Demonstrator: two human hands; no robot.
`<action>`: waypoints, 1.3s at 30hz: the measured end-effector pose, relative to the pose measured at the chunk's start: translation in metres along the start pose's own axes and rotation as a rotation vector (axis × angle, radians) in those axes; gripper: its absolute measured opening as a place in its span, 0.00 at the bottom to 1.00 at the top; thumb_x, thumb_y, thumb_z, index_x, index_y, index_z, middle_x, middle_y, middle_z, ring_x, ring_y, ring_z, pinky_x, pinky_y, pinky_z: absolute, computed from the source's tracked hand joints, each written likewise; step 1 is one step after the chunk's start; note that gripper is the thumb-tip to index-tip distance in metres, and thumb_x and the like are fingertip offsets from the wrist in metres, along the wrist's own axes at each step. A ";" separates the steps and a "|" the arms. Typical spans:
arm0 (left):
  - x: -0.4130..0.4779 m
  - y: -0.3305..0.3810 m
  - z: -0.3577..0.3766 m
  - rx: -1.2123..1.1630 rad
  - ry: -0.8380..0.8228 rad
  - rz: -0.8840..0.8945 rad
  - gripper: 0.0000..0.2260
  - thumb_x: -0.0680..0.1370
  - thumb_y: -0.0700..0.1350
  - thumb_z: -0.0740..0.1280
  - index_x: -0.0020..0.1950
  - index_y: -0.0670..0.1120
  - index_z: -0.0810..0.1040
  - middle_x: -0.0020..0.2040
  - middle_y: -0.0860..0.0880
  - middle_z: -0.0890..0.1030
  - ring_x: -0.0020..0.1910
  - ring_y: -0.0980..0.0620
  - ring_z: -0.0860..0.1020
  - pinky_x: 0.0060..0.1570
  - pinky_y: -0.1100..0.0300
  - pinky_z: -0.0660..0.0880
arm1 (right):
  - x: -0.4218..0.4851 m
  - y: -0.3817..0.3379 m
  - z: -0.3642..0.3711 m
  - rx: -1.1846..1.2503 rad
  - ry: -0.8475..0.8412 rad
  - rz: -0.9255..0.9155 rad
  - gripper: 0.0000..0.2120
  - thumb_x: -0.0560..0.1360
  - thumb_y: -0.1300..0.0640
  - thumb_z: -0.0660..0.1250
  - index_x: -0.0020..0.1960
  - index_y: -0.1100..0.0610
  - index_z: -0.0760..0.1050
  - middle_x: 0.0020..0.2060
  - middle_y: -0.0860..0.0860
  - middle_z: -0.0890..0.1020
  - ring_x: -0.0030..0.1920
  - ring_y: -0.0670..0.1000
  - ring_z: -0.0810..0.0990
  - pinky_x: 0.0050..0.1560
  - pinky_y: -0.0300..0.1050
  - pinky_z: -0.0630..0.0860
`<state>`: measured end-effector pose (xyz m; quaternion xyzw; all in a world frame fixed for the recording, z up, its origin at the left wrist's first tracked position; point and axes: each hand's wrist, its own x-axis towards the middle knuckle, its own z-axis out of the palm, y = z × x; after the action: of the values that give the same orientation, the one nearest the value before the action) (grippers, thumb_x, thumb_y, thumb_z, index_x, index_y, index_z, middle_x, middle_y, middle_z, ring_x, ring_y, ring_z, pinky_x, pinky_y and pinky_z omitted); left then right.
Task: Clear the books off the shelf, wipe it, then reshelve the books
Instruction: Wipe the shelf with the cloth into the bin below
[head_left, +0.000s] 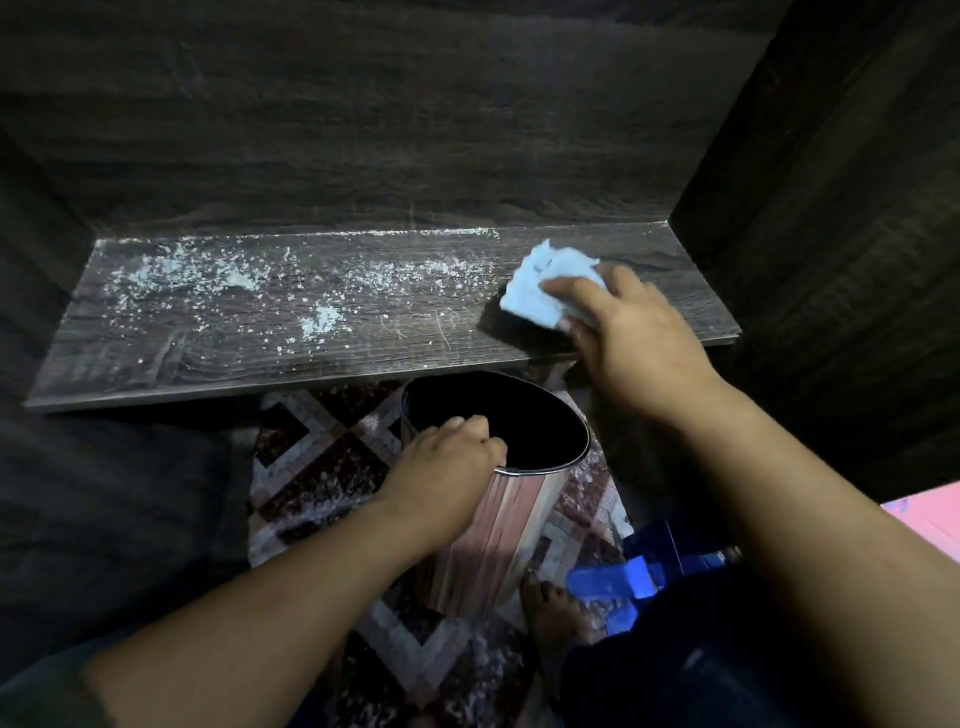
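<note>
Right grip sits on a crumpled pale blue-white cloth, fingers laid over the wad and thumb tucked at its near corner, pressing it onto the shelf. The shelf is a flat dark board with wood grain, matte and scratched. The cloth is at its right end, close to the front edge and just short of the dark side panel to the right of this grip. To the left of the right grip, white gritty dust is scattered in patches and specks across most of the board, with a thin line of it along the back panel. The board around the cloth looks darker and cleaner. Left grip is curled over the rim of a bin, below and left of the right grip. The bin is a cylinder with a thin shiny metal rim, a black inside and a striped wood-look wall; it is tilted, its mouth just under the shelf's front edge. Patterned diamond-tile floor lies below the left grip. A bare foot and a glossy blue sandal are near the bin's base. A run of dusty board lies open to the left of the right grip.
</note>
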<state>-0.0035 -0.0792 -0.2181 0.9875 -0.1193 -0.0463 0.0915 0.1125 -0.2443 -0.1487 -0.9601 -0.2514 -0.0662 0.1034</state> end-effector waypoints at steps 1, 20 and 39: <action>0.000 0.000 0.000 -0.003 -0.003 0.002 0.16 0.76 0.37 0.63 0.61 0.50 0.74 0.56 0.50 0.71 0.59 0.49 0.71 0.56 0.56 0.70 | 0.002 0.000 0.003 0.020 0.029 0.025 0.19 0.79 0.47 0.61 0.69 0.42 0.68 0.67 0.55 0.69 0.60 0.64 0.71 0.60 0.59 0.71; 0.009 -0.008 0.002 -0.092 0.020 -0.032 0.14 0.77 0.37 0.63 0.60 0.49 0.75 0.55 0.50 0.71 0.58 0.49 0.71 0.55 0.55 0.70 | 0.105 0.019 0.048 0.222 0.203 0.004 0.18 0.79 0.48 0.60 0.68 0.46 0.71 0.67 0.56 0.69 0.63 0.62 0.70 0.63 0.60 0.70; 0.005 -0.013 0.003 -0.093 0.003 -0.035 0.12 0.77 0.42 0.62 0.61 0.48 0.75 0.56 0.48 0.72 0.58 0.46 0.72 0.57 0.53 0.70 | 0.113 0.011 0.067 -0.023 -0.184 0.038 0.20 0.80 0.49 0.56 0.72 0.41 0.65 0.71 0.56 0.63 0.69 0.61 0.60 0.66 0.60 0.60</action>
<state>0.0035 -0.0685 -0.2237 0.9842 -0.0996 -0.0517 0.1369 0.2203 -0.1852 -0.1950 -0.9677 -0.2410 0.0213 0.0703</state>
